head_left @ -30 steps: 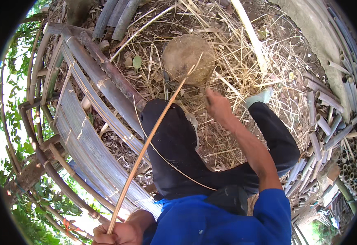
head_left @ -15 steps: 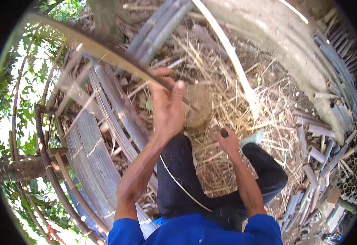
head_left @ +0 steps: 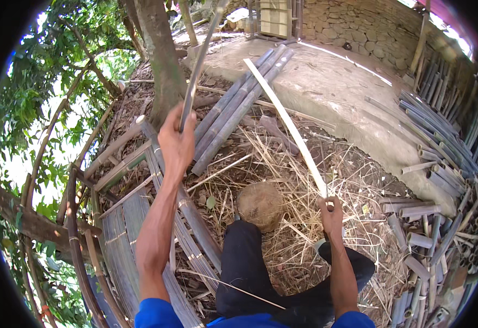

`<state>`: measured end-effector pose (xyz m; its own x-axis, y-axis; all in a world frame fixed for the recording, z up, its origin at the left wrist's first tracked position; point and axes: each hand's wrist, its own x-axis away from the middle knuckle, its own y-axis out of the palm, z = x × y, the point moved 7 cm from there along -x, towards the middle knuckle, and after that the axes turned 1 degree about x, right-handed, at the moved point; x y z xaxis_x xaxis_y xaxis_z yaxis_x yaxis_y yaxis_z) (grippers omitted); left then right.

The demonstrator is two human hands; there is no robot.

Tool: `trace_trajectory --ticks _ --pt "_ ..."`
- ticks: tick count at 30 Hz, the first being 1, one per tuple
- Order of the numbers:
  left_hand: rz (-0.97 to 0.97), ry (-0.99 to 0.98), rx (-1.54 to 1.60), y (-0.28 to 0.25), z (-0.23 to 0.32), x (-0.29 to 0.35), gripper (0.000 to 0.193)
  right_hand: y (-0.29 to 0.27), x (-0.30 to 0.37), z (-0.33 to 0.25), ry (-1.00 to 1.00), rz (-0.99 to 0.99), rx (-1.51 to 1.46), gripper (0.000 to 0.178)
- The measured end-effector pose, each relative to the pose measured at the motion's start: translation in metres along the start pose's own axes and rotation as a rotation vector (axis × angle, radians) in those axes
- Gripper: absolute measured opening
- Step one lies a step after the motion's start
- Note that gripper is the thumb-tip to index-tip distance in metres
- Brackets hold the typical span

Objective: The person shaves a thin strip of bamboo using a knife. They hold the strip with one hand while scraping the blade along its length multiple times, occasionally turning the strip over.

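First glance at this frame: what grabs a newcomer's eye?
Probably the left hand, raised left of centre, gripping a long strip that points up toward the top edge. Next, the bright pale strip slanting down from upper centre, its lower end by the right hand. Then the round block amid straw-like shavings, just below centre.

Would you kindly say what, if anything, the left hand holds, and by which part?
The left hand holds a long strip near its lower end.
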<state>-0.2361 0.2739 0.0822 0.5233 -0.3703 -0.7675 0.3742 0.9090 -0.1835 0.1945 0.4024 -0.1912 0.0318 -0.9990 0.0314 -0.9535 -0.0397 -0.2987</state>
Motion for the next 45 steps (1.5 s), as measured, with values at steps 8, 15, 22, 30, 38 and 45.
trace_trajectory --ticks 8,15,22,30,38,45 --pt "-0.538 -0.783 0.321 0.019 0.008 0.181 0.030 0.020 0.029 -0.072 -0.292 -0.079 0.064 0.037" --pt "-0.687 -0.960 0.503 0.023 0.038 0.257 0.031 0.048 0.091 -0.131 -0.634 -0.246 0.409 0.047" --pt "-0.830 -1.068 0.374 -0.030 0.055 0.298 0.033 -0.013 -0.021 -0.091 -0.301 -0.004 0.517 0.066" --pt "-1.042 -1.588 0.608 -0.078 0.030 0.348 0.041 0.002 -0.025 -0.066 0.054 -0.176 -0.410 0.067" --pt "-1.034 -0.928 0.111 -0.117 0.030 0.290 0.030 0.084 0.004 -0.033 0.302 -0.302 -0.635 0.022" --pt "-0.574 -0.896 0.385 -0.143 0.024 0.330 0.067 0.128 0.060 -0.026 0.552 -0.433 -0.767 0.026"
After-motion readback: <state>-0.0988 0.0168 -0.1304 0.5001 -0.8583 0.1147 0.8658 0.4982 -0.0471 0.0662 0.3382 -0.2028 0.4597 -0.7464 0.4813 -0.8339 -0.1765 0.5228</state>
